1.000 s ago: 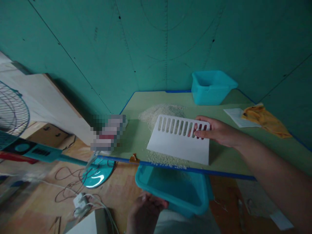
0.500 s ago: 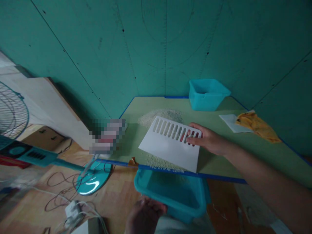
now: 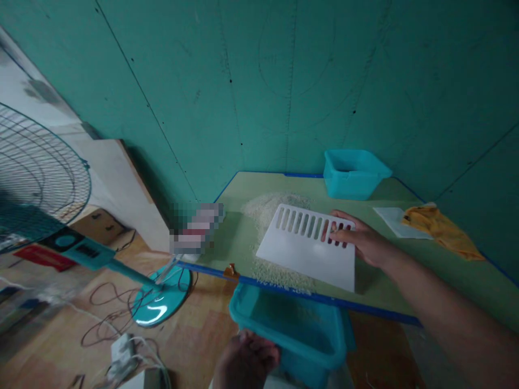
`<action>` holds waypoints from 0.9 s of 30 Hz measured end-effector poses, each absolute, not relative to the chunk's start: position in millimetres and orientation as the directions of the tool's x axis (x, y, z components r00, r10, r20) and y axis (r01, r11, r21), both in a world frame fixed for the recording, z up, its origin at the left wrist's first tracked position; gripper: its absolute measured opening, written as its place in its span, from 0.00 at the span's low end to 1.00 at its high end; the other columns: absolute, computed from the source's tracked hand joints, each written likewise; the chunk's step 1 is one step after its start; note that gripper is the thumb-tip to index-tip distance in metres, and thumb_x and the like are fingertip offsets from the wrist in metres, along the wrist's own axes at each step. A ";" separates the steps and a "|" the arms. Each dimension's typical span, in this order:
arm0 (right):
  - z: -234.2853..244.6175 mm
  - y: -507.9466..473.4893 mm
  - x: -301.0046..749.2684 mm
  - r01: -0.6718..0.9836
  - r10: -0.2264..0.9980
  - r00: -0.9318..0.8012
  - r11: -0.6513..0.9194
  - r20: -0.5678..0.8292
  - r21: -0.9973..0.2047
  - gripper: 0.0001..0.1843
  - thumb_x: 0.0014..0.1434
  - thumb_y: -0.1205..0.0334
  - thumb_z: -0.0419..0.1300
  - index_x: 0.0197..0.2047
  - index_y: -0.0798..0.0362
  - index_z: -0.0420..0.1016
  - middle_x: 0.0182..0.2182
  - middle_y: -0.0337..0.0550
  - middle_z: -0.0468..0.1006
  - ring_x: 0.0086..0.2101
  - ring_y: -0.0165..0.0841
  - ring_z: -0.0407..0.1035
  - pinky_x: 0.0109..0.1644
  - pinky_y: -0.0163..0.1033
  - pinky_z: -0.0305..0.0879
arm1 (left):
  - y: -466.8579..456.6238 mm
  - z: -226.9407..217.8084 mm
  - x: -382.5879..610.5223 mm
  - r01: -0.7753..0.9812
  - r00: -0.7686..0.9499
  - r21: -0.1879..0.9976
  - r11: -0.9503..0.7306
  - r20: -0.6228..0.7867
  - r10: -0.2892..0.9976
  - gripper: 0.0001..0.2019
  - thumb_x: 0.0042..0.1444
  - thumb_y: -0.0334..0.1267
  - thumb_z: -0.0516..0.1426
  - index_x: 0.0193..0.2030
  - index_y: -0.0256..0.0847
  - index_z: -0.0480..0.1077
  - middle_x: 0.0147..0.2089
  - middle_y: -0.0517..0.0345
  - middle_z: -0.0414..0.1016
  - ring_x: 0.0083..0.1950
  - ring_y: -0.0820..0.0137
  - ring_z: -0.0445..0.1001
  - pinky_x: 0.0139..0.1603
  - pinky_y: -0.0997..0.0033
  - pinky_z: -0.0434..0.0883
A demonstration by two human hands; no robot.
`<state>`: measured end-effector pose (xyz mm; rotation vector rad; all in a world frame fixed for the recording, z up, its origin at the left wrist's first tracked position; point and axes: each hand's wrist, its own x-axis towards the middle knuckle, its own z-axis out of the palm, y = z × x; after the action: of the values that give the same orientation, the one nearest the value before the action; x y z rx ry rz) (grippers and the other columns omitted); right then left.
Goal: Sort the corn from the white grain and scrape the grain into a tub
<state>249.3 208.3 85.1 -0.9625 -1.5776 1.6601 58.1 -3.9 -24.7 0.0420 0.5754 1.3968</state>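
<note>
My right hand [image 3: 360, 240] grips the slotted top edge of a white plastic scraper board [image 3: 308, 254], fingers through the slots. The board stands tilted on the green table [image 3: 405, 275], its lower edge against a strip of white rice [image 3: 279, 275] by the table's front edge. More rice [image 3: 263, 208] lies heaped behind the board. My left hand [image 3: 245, 361] is closed on the near rim of a teal bin [image 3: 292, 332] held below the table edge, under the rice.
A second teal bin [image 3: 352, 173] stands at the table's back by the green wall. A white sheet [image 3: 395, 221] and a yellow cloth [image 3: 441, 229] lie at the right. A standing fan [image 3: 40, 178], its base [image 3: 160, 297] and cables [image 3: 109, 324] are on the floor at left.
The view has shifted a little. The board sits about as far from the front edge as before, with the strip of rice still in front of it. My left hand keeps the bin below.
</note>
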 end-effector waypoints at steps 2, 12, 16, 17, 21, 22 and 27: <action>82.7 208.0 248.0 0.036 0.837 -0.541 -0.082 -0.088 -0.996 0.18 0.36 0.58 0.65 0.29 0.51 0.61 0.23 0.36 0.71 0.22 0.27 0.62 0.25 0.33 0.53 | -4.2 -13.5 61.4 -0.910 0.019 0.378 0.168 -0.366 0.930 0.05 0.42 0.36 0.64 0.22 0.38 0.76 0.25 0.56 0.81 0.29 0.69 0.78 0.37 0.71 0.69; 72.6 205.1 241.9 0.033 0.790 -0.612 -0.037 -0.050 -0.999 0.19 0.39 0.56 0.67 0.32 0.51 0.62 0.27 0.36 0.71 0.26 0.27 0.64 0.30 0.34 0.58 | -13.2 -7.3 73.5 -0.931 -0.129 0.364 0.016 -0.369 0.920 0.07 0.48 0.31 0.59 0.22 0.38 0.76 0.24 0.54 0.81 0.28 0.67 0.78 0.34 0.69 0.72; 72.3 204.5 241.0 0.010 0.782 -0.623 -0.023 -0.024 -1.000 0.19 0.39 0.55 0.67 0.30 0.51 0.62 0.26 0.36 0.71 0.26 0.28 0.64 0.30 0.34 0.59 | -12.4 -4.8 78.7 -0.929 -0.143 0.369 0.002 -0.365 0.920 0.10 0.51 0.30 0.55 0.22 0.36 0.75 0.24 0.52 0.81 0.28 0.68 0.78 0.36 0.68 0.72; 72.1 204.5 240.6 0.002 0.780 -0.625 -0.019 -0.016 -1.000 0.19 0.39 0.54 0.67 0.30 0.51 0.62 0.26 0.36 0.71 0.26 0.28 0.64 0.30 0.34 0.59 | -12.1 -3.3 80.3 -0.927 -0.151 0.376 -0.006 -0.358 0.921 0.11 0.52 0.29 0.55 0.22 0.35 0.75 0.24 0.52 0.80 0.28 0.68 0.78 0.35 0.68 0.73; 72.8 203.5 239.5 -0.039 0.776 -0.630 -0.001 0.024 -0.999 0.18 0.39 0.56 0.66 0.31 0.51 0.63 0.27 0.36 0.72 0.26 0.28 0.64 0.30 0.35 0.59 | -11.6 1.8 85.1 -0.909 -0.190 0.416 -0.031 -0.347 0.918 0.11 0.52 0.30 0.54 0.22 0.34 0.75 0.24 0.51 0.80 0.27 0.67 0.78 0.34 0.67 0.73; 73.4 203.1 239.6 -0.051 0.779 -0.626 0.004 0.035 -0.999 0.18 0.40 0.56 0.66 0.32 0.51 0.63 0.28 0.36 0.72 0.26 0.28 0.65 0.31 0.35 0.59 | -11.5 2.7 85.9 -0.906 -0.200 0.422 -0.036 -0.350 0.915 0.12 0.52 0.29 0.53 0.22 0.34 0.74 0.24 0.51 0.80 0.27 0.67 0.78 0.34 0.67 0.73; 74.5 203.2 240.5 -0.090 0.778 -0.623 0.037 0.085 -0.995 0.17 0.40 0.56 0.65 0.32 0.51 0.63 0.28 0.36 0.72 0.27 0.28 0.65 0.31 0.35 0.60 | -9.1 8.6 88.2 -0.901 -0.224 0.432 -0.041 -0.382 0.897 0.15 0.54 0.29 0.51 0.20 0.36 0.73 0.22 0.52 0.79 0.26 0.68 0.77 0.33 0.68 0.73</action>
<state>240.5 203.2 74.5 -0.7048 -1.6538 1.6629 88.2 -9.1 8.6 -0.0085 0.6946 1.6568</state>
